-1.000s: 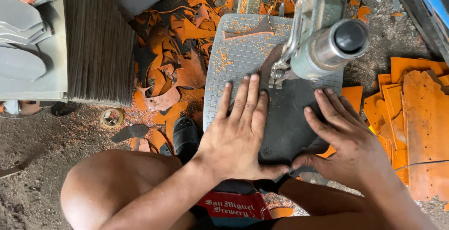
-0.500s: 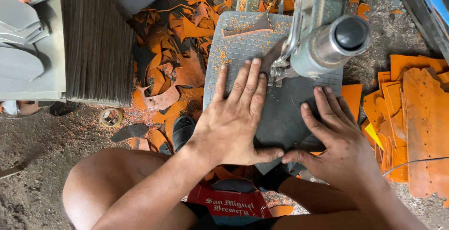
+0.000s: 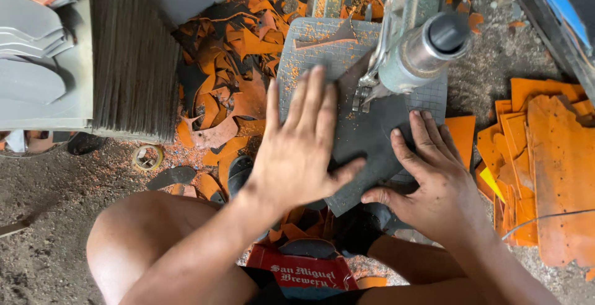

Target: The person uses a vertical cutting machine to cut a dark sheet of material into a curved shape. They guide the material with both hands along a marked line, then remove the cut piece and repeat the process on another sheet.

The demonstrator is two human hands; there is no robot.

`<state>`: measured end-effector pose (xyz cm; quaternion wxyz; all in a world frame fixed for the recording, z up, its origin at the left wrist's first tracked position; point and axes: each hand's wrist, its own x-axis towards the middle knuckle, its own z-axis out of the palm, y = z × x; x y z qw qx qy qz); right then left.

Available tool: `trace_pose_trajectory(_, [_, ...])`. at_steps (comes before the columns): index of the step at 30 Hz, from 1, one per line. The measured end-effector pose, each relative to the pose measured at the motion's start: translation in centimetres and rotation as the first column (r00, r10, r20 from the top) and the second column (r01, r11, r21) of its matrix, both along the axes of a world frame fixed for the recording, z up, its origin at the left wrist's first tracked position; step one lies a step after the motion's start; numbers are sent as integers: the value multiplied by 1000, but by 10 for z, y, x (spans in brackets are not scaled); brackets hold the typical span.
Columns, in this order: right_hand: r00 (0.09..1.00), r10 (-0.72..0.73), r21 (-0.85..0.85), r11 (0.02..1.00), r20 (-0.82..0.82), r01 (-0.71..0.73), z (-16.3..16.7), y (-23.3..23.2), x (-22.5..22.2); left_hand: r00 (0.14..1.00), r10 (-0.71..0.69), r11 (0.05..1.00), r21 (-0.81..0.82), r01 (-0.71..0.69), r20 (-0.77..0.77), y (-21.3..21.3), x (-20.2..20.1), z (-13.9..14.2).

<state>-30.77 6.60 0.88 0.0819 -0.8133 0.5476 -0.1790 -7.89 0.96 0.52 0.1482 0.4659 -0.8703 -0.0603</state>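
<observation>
A dark grey rubber sheet (image 3: 365,132) lies tilted on the grey gridded machine table (image 3: 322,48), under the metal cutting head (image 3: 414,51). My left hand (image 3: 296,147) presses flat on the sheet's left part, fingers spread and pointing away from me. My right hand (image 3: 434,184) lies on the sheet's right and near edge, thumb tucked at its lower corner. Both hands hold the sheet down beside the blade.
A heap of orange and dark offcuts (image 3: 232,88) lies left of the table. Stacked orange sheets (image 3: 545,162) sit at the right. A stack of dark sheets (image 3: 133,57) and grey cut shapes (image 3: 34,63) stand at the left. My bare knee (image 3: 142,243) is low left.
The sheet has turned and slid away from me under the cutting head. Both hands moved with it, the left one farther up and left on the table.
</observation>
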Motion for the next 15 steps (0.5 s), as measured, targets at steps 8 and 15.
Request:
trace_pose_trajectory(8, [989,112,123,987,-92,-101,14,-11,-25,995,96,995,-6,-96,18,78,-20,-1])
trace_pose_trajectory(15, [995,59,93,994,-75,-52,6,-18,-28,999,43,999,-3,-43,-13,71,-15,-11])
